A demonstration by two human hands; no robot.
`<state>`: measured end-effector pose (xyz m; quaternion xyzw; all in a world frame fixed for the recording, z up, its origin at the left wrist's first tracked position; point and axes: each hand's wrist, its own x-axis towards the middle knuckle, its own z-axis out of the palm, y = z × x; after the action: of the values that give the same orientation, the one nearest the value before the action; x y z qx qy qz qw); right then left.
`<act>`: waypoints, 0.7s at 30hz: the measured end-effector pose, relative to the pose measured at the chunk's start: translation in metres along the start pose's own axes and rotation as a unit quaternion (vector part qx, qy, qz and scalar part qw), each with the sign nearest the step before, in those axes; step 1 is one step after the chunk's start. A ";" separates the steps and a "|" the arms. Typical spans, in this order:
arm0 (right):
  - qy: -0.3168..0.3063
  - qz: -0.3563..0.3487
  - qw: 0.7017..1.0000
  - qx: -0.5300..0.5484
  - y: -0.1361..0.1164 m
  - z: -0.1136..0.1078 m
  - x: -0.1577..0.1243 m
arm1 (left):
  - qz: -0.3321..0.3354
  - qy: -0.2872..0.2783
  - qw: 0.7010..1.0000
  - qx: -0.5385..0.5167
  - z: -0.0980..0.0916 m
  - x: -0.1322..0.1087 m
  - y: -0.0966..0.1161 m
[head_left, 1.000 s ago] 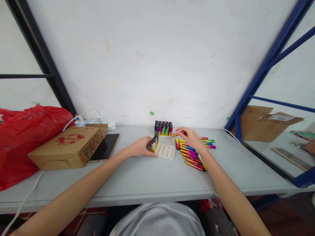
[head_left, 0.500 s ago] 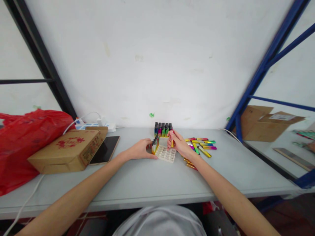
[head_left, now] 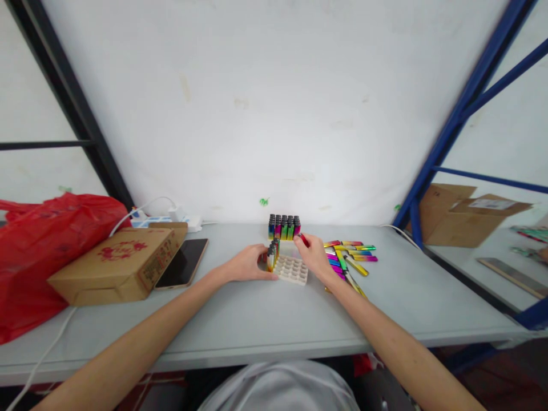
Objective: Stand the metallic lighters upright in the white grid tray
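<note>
I have the left hand (head_left: 252,263) at the left end of a white tray (head_left: 294,270), thumb and fingers spread around a short row of upright lighters (head_left: 273,254); can't tell whether it grips the tray. Rest of the tray, between the hands, shows bare sockets.

My right hand (head_left: 315,256) pinches a red lighter (head_left: 303,240) by the tray's far right corner, tilted, out of the sockets.

Tight spot: a packed block of lighters (head_left: 285,228) stands just beyond the right fingertips. Loose lighters (head_left: 351,251) lie crisscrossed right of that hand; its wrist and forearm hide part of the pile.

Left of my left hand: phone (head_left: 183,262) flat, closed cardboard box (head_left: 115,265) beside it, red plastic bag (head_left: 38,257) farthest out. Charger cable runs behind the box. Well right of my right hand: blue frame (head_left: 415,224), open carton (head_left: 445,220) past it. Wall beyond both hands.
</note>
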<state>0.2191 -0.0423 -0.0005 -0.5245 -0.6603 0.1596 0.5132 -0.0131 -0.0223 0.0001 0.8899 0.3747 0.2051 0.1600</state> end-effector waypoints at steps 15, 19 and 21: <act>-0.120 -0.119 0.980 -0.107 -0.002 -0.006 0.001 | -0.007 -0.018 1.000 0.002 -0.003 0.000 0.003; -0.149 -0.098 0.975 -0.132 0.000 -0.004 0.000 | -0.009 -0.012 1.000 -0.005 -0.003 0.000 0.003; -0.152 -0.099 0.972 -0.149 0.003 -0.002 0.001 | -0.012 -0.012 1.000 -0.006 -0.003 0.000 0.003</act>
<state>0.2223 -0.0409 -0.0012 -0.4964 -0.7959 0.0858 0.3359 -0.0126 -0.0238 0.0038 0.8866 0.3825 0.1949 0.1721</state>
